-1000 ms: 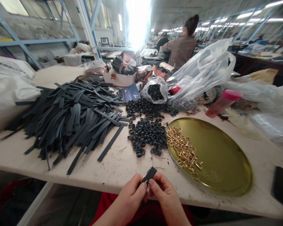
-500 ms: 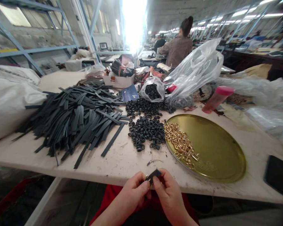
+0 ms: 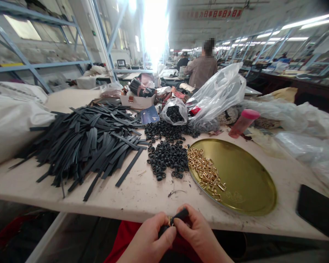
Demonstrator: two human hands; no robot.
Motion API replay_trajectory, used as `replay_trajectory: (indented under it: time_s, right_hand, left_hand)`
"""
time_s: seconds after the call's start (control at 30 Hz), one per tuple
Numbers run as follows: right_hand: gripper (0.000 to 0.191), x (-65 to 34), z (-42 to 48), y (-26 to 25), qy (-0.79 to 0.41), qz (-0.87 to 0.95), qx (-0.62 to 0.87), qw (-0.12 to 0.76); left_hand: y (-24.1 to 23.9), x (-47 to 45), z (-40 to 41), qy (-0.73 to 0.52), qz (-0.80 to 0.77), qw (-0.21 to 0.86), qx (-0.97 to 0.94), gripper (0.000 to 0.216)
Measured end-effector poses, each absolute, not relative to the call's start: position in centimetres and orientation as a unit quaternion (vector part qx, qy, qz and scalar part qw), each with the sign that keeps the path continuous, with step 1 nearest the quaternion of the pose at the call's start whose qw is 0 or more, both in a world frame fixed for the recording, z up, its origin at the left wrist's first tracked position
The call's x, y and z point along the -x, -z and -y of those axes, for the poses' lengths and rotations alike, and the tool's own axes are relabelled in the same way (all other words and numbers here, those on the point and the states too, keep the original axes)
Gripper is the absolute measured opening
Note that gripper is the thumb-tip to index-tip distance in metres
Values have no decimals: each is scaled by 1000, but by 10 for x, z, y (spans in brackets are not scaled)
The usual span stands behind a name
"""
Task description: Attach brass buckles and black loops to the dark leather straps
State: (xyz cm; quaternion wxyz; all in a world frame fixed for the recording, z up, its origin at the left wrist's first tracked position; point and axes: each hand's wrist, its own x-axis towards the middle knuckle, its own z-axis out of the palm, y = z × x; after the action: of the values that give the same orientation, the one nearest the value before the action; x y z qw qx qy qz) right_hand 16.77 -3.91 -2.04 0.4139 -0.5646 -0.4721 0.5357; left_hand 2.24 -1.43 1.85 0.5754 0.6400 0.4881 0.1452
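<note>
Both my hands meet at the table's front edge, pinching one short black strap point(image 3: 179, 214) with a small gold buckle on it. My left hand point(image 3: 150, 239) grips it from the left, fingers closed. From the right, my right hand point(image 3: 199, 235) pinches the same strap. Just ahead lie a heap of black rubber loops point(image 3: 167, 157) and a round gold tray point(image 3: 244, 182) with several gold buckles point(image 3: 205, 172) along its left side. A big pile of long black straps point(image 3: 84, 140) covers the table's left half.
A clear bag of black loops point(image 3: 174, 111), a large plastic bag point(image 3: 218, 95), a pink bottle point(image 3: 242, 122) and a cardboard box point(image 3: 137, 100) stand behind. A dark phone point(image 3: 316, 210) lies at right. White sacks point(image 3: 13, 117) sit left. A person point(image 3: 201, 65) works beyond, back turned.
My hands have stayed together on the strap and sunk slightly toward the frame's bottom as the camera tilted up. The strap end has turned a little between my fingers.
</note>
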Motion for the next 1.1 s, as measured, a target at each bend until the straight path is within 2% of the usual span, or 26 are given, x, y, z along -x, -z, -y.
replay_trajectory:
  time_s: [0.13, 0.27, 0.33, 0.4, 0.47, 0.53, 0.6, 0.7, 0.87, 0.97, 1.1]
  right_hand:
    - [22, -168, 31, 19, -567, 462, 533, 426]
    - [28, -184, 11, 19, -527, 562, 517, 374]
    - [27, -199, -8, 21, -446, 616, 545, 353]
    - [19, -213, -31, 25, -292, 664, 605, 328]
    - [19, -222, -52, 32, -155, 709, 642, 249]
    - [19, -225, -67, 39, -82, 736, 652, 165]
    - [15, -224, -73, 45, -54, 743, 654, 131]
    - [14, -222, -67, 46, -77, 729, 653, 189]
    - [16, -214, -36, 26, -289, 645, 606, 365]
    - [17, -208, -17, 13, -365, 627, 556, 406]
    - [19, -204, 1, 5, -397, 628, 528, 412]
  left_hand:
    - [-7, -22, -3, -130, -484, 638, -585, 26]
    - [13, -23, -22, -178, -473, 680, -532, 24]
    - [16, -25, -30, -197, -458, 671, -550, 25]
    - [16, -27, -35, -185, -457, 650, -579, 20]
    - [16, -28, -38, -176, -477, 632, -585, 19]
    - [19, -29, -39, -183, -501, 621, -575, 19]
    - [22, -30, -40, -186, -512, 618, -566, 19]
    - [24, -32, -40, -190, -516, 617, -563, 20]
    - [13, -43, -40, -233, -523, 589, -570, 23]
    - [6, -49, -36, -232, -501, 599, -580, 24]
    - [4, -46, -25, -192, -490, 608, -594, 22]
